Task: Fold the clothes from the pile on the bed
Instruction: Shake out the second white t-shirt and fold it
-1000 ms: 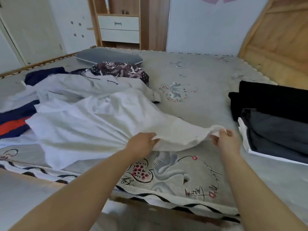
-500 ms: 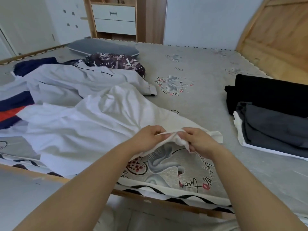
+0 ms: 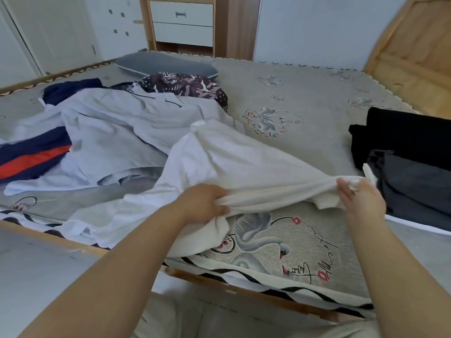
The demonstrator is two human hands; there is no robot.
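both hands are on the white garment: the left hand has its fingers curled into a bunched fold near the front edge of the bed, and the right hand pinches the far end, just beside the folded stack of dark clothes on the right. the cloth stretches between them, lifted off the mattress, its loose part trailing back over the pile of pale blue, navy-and-red and patterned clothes on the left. a grey pillow lies at the far side.
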